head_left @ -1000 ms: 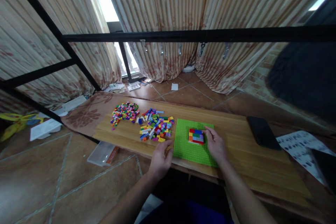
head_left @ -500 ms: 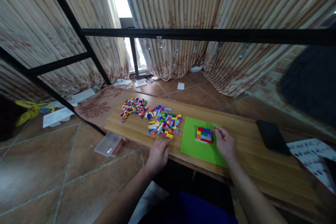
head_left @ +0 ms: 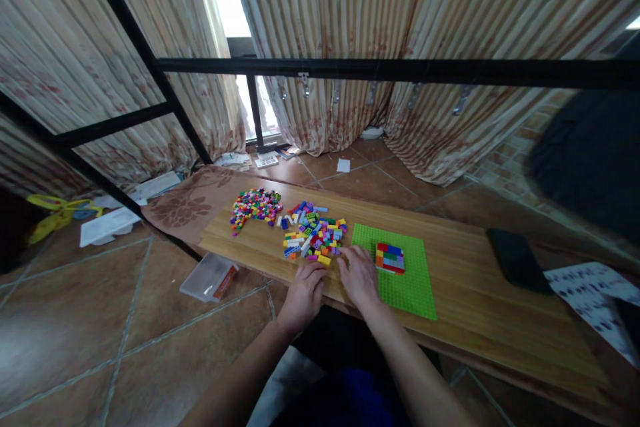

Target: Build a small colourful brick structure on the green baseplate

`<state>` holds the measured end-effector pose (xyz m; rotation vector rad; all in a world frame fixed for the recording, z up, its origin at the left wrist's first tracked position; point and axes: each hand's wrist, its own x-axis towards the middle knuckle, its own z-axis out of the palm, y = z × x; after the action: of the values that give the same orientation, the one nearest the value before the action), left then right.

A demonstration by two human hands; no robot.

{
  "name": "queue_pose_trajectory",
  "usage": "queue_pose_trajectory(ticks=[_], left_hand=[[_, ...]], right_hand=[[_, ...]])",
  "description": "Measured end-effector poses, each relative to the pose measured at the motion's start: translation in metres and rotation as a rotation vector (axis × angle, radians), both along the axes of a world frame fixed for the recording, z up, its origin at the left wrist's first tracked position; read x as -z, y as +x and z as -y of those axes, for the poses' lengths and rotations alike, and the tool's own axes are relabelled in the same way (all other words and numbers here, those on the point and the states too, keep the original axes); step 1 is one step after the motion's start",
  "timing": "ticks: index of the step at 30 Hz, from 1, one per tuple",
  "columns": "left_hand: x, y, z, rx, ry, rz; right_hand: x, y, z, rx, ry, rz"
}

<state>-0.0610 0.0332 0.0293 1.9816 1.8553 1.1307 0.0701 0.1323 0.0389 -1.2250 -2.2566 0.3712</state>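
Building bricks in many colours lie in a loose pile on the wooden table. At the pile's near edge rests my left hand, fingers loosely bent beside a yellow brick; nothing shows in it. My right hand reaches over the left edge of a green baseplate, its fingertips by the pile's right side and its fingers slightly apart, with no brick visible in them. On the baseplate sits a small block of joined bricks in red, blue, orange, green and white.
A heap of tiny coloured pieces lies at the table's left. To the right are a dark flat object and a printed sheet. A clear plastic box stands below the left edge. A black metal frame crosses behind.
My right hand has moved left, from beside the joined bricks to the right side of the loose pile. My left hand has stayed nearly still.
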Motion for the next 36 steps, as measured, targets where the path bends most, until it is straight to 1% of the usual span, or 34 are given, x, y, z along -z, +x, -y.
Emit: queue_pose_trajectory(ticks=[4,8,14,18,24,28,32,36], left_hand=[[-0.001,-0.001,-0.001,0.011,0.011,-0.008],[0.0,-0.001,-0.002,0.01,0.035,-0.015],[0.003,-0.003,-0.003,0.012,0.041,-0.021],[0.003,-0.004,-0.003,0.003,0.043,-0.039],[0.0,-0.002,-0.003,0.009,0.028,-0.036],[0.0,-0.001,-0.003,0.009,0.007,-0.02],[0.002,-0.002,-0.003,0.008,0.01,-0.011],[0.003,-0.002,-0.003,0.014,0.024,-0.01]], right_hand=[[-0.002,-0.014,-0.006,0.054,-0.011,0.111],[-0.004,-0.02,-0.005,0.082,-0.011,0.129],[0.0,-0.026,-0.004,0.118,-0.028,0.112],[0.001,-0.023,-0.002,0.12,-0.03,0.085],[0.004,-0.008,0.005,0.114,-0.021,-0.037],[0.008,-0.004,0.005,0.144,0.017,0.01],[0.009,-0.007,0.003,0.171,0.051,0.06],[0.009,-0.011,0.001,0.157,0.014,0.074]])
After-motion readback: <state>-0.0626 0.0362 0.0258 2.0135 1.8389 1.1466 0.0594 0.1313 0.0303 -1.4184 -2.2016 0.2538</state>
